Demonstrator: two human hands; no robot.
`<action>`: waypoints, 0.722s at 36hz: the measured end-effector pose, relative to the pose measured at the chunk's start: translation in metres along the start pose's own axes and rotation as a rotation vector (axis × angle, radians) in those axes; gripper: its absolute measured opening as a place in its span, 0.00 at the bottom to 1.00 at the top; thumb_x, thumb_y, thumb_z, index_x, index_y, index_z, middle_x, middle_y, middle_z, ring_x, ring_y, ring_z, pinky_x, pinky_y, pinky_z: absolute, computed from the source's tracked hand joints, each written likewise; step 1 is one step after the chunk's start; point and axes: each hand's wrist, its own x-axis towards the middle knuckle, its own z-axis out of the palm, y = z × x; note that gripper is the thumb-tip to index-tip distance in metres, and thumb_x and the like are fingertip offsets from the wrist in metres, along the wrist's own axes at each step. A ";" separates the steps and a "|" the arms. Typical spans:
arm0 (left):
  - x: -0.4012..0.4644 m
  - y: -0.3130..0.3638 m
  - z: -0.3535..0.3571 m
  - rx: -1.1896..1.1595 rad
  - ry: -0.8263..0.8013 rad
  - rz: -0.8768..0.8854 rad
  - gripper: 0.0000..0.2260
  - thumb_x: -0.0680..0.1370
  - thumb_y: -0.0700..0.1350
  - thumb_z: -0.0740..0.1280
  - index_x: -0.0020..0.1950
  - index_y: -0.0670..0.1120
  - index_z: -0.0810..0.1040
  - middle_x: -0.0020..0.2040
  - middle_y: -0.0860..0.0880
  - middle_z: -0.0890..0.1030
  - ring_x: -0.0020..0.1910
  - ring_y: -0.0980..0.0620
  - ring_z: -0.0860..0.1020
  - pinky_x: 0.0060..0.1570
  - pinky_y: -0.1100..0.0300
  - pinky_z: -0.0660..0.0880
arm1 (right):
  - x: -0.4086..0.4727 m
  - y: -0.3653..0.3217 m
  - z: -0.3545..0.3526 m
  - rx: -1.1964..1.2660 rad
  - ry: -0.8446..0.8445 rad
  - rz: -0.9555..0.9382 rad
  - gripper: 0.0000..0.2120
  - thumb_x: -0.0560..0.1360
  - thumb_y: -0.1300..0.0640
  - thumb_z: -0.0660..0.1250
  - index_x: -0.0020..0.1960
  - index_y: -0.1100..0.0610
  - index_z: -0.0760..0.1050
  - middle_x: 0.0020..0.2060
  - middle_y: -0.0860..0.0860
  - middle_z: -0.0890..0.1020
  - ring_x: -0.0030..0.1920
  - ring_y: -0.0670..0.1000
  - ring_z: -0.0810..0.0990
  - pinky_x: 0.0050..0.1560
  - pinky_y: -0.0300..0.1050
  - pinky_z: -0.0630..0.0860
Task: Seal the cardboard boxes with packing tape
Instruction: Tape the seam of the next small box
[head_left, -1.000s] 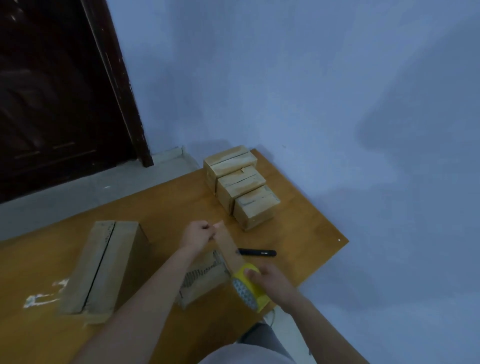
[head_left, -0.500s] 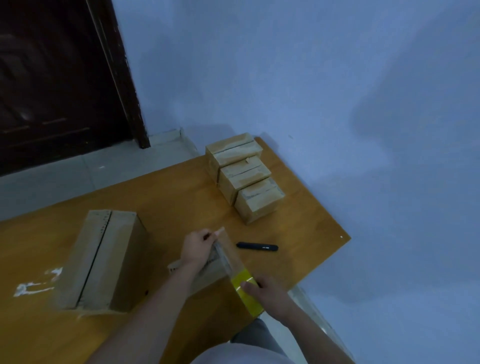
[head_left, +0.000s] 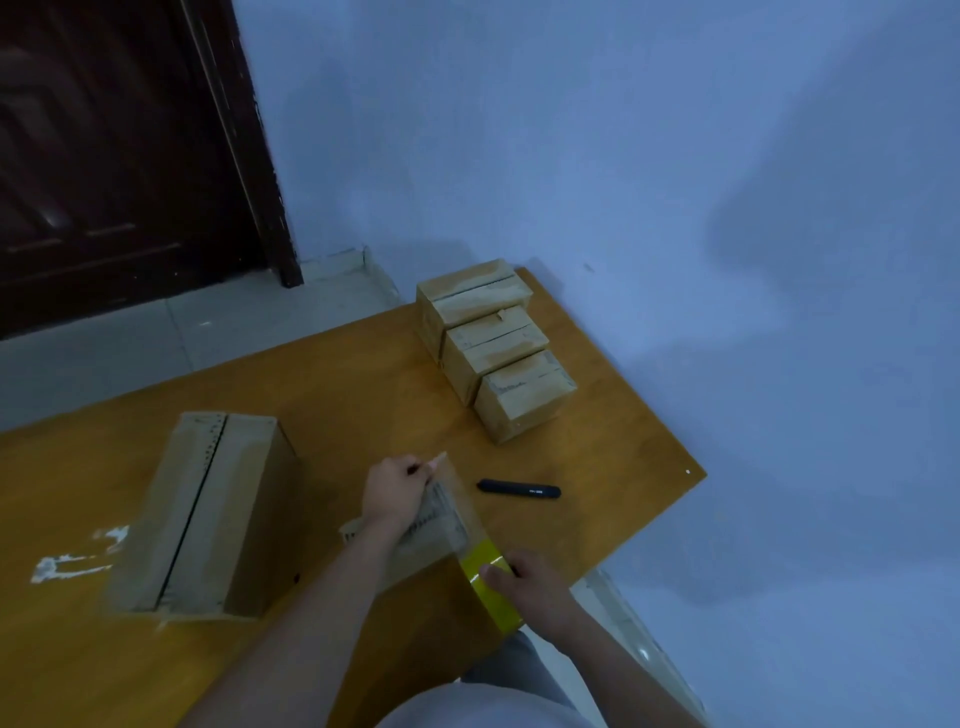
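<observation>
On the wooden table (head_left: 332, 395), a small box (head_left: 415, 540) lies under the left hand (head_left: 395, 493) pinching the tape end (head_left: 439, 460); the right hand (head_left: 524, 582) grips the roll (head_left: 485, 569) — mid-strip, pressing down next, likely.

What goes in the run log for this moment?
step: taping small box | left hand: pinches tape end | right hand: holds yellow tape roll | three small boxes, large box: untouched

The small box (head_left: 415, 535) is mostly hidden under the left hand (head_left: 395, 491); at 5 o'clock the right hand (head_left: 524, 582) covers most of the tape roll (head_left: 485, 571); pen (head_left: 518, 489) label's unreadable.
</observation>
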 end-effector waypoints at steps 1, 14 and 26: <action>0.001 0.001 -0.001 -0.005 -0.018 -0.021 0.13 0.79 0.52 0.64 0.41 0.45 0.79 0.37 0.47 0.79 0.37 0.50 0.76 0.34 0.59 0.70 | 0.001 0.001 0.001 0.013 0.004 0.010 0.14 0.78 0.49 0.62 0.35 0.49 0.69 0.30 0.44 0.71 0.33 0.44 0.71 0.39 0.40 0.67; 0.019 0.011 -0.006 -0.103 -0.272 -0.405 0.15 0.76 0.47 0.69 0.54 0.37 0.75 0.51 0.42 0.76 0.55 0.43 0.76 0.49 0.56 0.72 | 0.004 -0.014 0.008 0.129 0.001 0.100 0.07 0.79 0.49 0.61 0.47 0.50 0.76 0.41 0.46 0.78 0.43 0.46 0.76 0.46 0.41 0.72; 0.023 0.013 0.001 -0.130 -0.358 -0.503 0.09 0.77 0.45 0.64 0.44 0.40 0.76 0.40 0.43 0.77 0.43 0.44 0.78 0.43 0.55 0.73 | 0.008 -0.014 0.011 0.146 -0.009 0.189 0.24 0.76 0.43 0.62 0.68 0.54 0.70 0.64 0.51 0.75 0.62 0.52 0.73 0.64 0.48 0.70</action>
